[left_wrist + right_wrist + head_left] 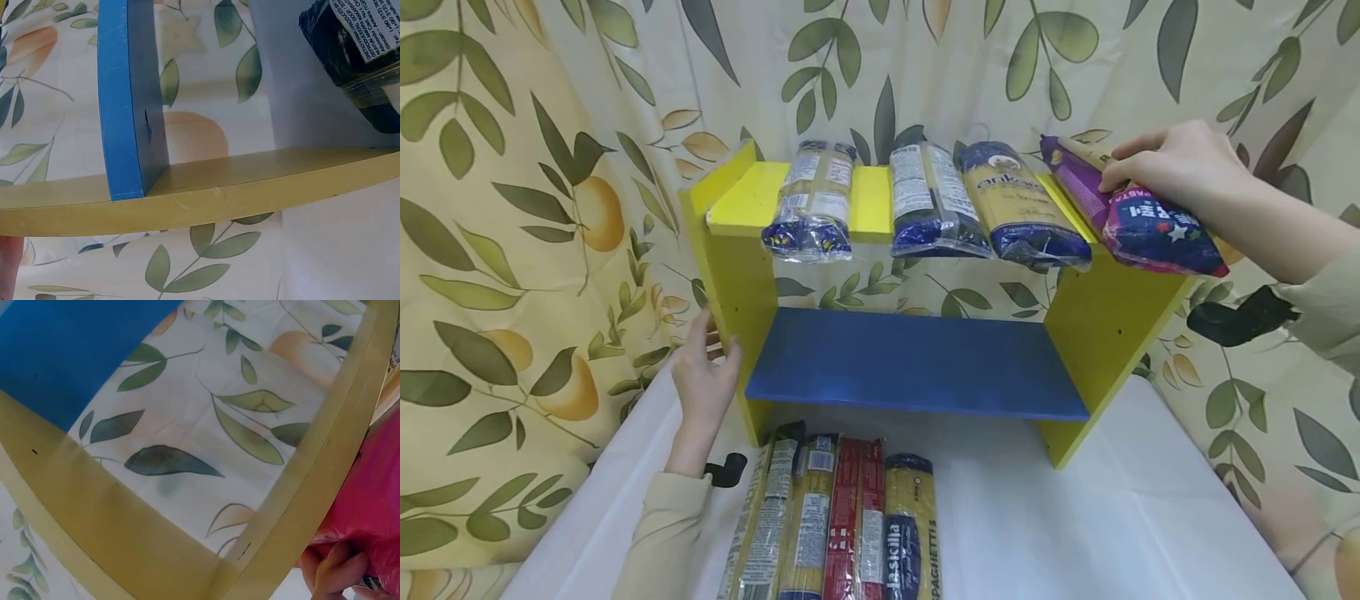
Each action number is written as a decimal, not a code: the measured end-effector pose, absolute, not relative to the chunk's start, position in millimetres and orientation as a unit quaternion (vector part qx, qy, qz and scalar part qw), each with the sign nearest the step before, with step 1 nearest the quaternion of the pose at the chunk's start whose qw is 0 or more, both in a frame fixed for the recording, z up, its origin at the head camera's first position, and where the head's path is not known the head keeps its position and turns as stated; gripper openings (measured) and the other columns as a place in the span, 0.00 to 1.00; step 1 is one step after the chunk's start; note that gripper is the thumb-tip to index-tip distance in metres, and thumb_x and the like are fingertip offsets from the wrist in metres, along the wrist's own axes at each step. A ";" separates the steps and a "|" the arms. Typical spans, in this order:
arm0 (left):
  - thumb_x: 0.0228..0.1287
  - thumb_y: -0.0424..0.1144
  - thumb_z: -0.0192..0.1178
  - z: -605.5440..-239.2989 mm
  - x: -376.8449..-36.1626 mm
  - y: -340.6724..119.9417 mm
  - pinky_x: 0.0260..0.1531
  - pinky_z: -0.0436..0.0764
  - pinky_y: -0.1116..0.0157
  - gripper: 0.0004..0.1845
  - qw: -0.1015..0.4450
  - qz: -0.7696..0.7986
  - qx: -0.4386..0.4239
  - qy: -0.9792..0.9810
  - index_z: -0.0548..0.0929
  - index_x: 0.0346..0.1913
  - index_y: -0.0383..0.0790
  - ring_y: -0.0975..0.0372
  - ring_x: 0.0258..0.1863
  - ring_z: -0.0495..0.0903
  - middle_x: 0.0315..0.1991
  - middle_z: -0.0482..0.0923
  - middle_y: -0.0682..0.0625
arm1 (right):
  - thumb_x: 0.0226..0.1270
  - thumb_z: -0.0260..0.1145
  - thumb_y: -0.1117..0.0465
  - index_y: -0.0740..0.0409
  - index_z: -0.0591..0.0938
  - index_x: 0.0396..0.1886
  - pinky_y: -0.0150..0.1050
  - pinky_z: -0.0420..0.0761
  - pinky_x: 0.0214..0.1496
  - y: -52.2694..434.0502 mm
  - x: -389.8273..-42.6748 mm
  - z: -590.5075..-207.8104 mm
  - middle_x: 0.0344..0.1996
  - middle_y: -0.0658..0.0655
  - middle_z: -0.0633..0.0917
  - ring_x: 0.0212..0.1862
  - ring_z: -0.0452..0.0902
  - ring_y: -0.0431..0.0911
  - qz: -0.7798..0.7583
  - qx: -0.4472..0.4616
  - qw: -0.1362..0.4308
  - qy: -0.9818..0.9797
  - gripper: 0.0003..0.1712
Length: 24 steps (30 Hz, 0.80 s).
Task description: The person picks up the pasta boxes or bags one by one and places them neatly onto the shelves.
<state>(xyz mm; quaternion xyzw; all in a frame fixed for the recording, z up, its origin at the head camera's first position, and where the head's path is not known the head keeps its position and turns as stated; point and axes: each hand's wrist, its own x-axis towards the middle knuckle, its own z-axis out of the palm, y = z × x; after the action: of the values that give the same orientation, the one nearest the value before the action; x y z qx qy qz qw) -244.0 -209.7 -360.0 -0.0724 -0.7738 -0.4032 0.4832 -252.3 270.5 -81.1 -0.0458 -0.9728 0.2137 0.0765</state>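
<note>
At the top right of the yellow shelf unit (1093, 329), my right hand (1183, 171) grips a purple, pink and dark blue pasta bag (1165, 233). Its curled fingers (340, 569) press into the pink film in the right wrist view. The bag lies on the top board and overhangs the front edge. Low on the left, my left hand (707, 383) rests against the outer side of the yellow left panel (733, 292), thumb near the front edge. Only a sliver of that hand shows in the left wrist view. Two clear-and-blue pasta packets (827, 196) and a yellow ankara packet (1018, 200) lie along the top board.
A blue middle shelf (917, 362) spans the unit. Several spaghetti packs, including a red one (856, 517) and a Jasikilia-like labelled one (910, 525), lie side by side on the white tabletop (1037, 533) beneath. A leaf-patterned curtain (535, 350) hangs behind and at both sides.
</note>
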 end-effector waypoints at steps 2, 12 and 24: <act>0.56 0.28 0.59 -359.6 -243.1 -209.6 0.30 0.82 0.77 0.22 0.483 -0.406 -0.071 -0.773 0.77 0.56 0.33 0.46 0.34 0.85 0.39 0.83 0.35 | 0.60 0.58 0.35 0.54 0.64 0.72 0.35 0.79 0.24 270.5 -253.2 -81.3 0.59 0.74 0.69 0.38 0.77 0.56 0.207 -0.044 0.071 -0.975 0.45; 0.56 0.27 0.58 -361.1 -244.6 -209.2 0.32 0.70 0.92 0.22 0.483 -0.409 -0.073 -0.771 0.76 0.56 0.32 0.45 0.33 0.85 0.38 0.83 0.34 | 0.65 0.48 0.33 0.66 0.57 0.73 0.40 0.82 0.26 271.3 -245.8 -82.7 0.53 0.78 0.71 0.36 0.79 0.59 0.165 -0.018 0.030 -0.986 0.50; 0.57 0.28 0.59 -360.7 -244.4 -208.4 0.31 0.84 0.73 0.23 0.477 -0.413 -0.068 -0.773 0.76 0.57 0.34 0.45 0.34 0.85 0.39 0.82 0.34 | 0.70 0.40 0.33 0.73 0.62 0.67 0.58 0.76 0.38 275.7 -228.0 -84.5 0.49 0.80 0.71 0.42 0.72 0.67 0.077 0.011 0.044 -0.996 0.48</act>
<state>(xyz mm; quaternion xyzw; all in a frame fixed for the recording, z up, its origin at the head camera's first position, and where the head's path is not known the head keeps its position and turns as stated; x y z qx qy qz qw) -244.4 -208.4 -360.7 -0.0677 -0.7732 -0.4127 0.4766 -228.0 275.7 -84.5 0.0111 -0.9960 0.0767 0.0444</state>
